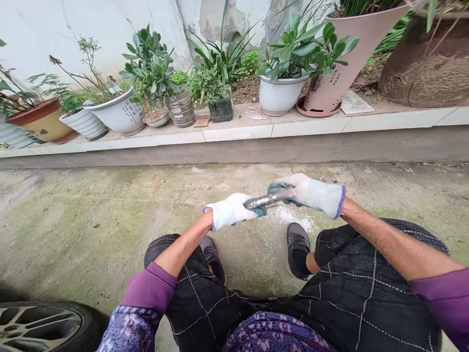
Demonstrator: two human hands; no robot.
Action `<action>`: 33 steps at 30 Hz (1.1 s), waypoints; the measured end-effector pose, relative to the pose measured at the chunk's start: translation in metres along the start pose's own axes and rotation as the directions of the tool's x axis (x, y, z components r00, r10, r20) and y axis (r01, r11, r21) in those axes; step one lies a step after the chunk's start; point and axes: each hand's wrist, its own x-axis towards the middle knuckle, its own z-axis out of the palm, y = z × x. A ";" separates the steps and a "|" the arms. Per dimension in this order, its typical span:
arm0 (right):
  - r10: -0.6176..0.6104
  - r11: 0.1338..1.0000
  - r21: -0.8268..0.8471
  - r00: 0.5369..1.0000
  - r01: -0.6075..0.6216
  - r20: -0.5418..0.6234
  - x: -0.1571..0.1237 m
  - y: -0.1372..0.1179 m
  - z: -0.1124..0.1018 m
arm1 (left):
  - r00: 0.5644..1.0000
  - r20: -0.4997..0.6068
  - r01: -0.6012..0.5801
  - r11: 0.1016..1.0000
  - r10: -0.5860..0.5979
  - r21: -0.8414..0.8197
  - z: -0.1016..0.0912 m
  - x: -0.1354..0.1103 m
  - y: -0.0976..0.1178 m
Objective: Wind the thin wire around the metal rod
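Note:
In the head view, both hands wear white work gloves with dark green palms and purple cuffs. Between them, above the ground, is a silvery metal rod (266,201) with a ridged, thread-like surface; its exact kind is unclear. My left hand (234,209) is closed around the rod's left end. Fingers curled, my right hand (295,188) grips the other end, where a brownish part blurs with motion. White powder (293,217) lies scattered on the concrete below, close to my right shoe (297,247).
A tiled ledge (238,133) runs across the back with several potted plants, among them a white pot (281,95) and a tall pink planter (335,63). A car wheel (84,325) is at lower left. Mossy concrete (110,210) covers the ground.

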 end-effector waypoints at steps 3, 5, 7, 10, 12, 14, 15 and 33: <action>0.031 0.986 0.164 0.999 -0.028 -0.019 0.003 -0.008 0.003 | 0.999 -0.004 -0.035 0.974 0.035 -0.224 -0.018 -0.003 0.007; -0.037 0.988 0.154 0.999 0.035 0.010 0.006 -0.018 0.009 | 0.994 -0.113 -0.049 0.924 0.006 -0.380 -0.025 0.002 0.009; -0.100 0.988 0.129 0.993 0.091 0.069 0.009 -0.029 0.015 | 0.971 -0.233 -0.041 0.911 -0.061 -0.410 -0.029 0.009 0.007; -0.131 0.989 0.081 0.982 0.121 0.137 0.008 -0.038 0.018 | 0.937 -0.341 0.067 0.997 -0.078 -0.042 -0.028 0.022 -0.002; -0.128 0.992 -0.003 0.988 0.128 0.091 0.006 -0.038 0.014 | 0.952 -0.298 0.182 0.902 -0.062 0.391 -0.022 0.029 -0.009; -0.112 0.987 -0.111 0.993 0.114 0.028 0.004 -0.031 0.008 | 0.975 -0.201 0.207 0.738 -0.099 0.642 -0.010 0.033 -0.015; -0.098 0.983 -0.158 0.995 0.097 0.002 0.004 -0.025 0.006 | 0.984 -0.141 0.177 0.704 -0.111 0.688 -0.003 0.033 -0.016; -0.060 0.998 -0.015 0.994 0.061 0.092 0.016 -0.045 0.027 | 0.955 -0.293 0.076 0.995 -0.053 0.065 -0.017 0.025 -0.019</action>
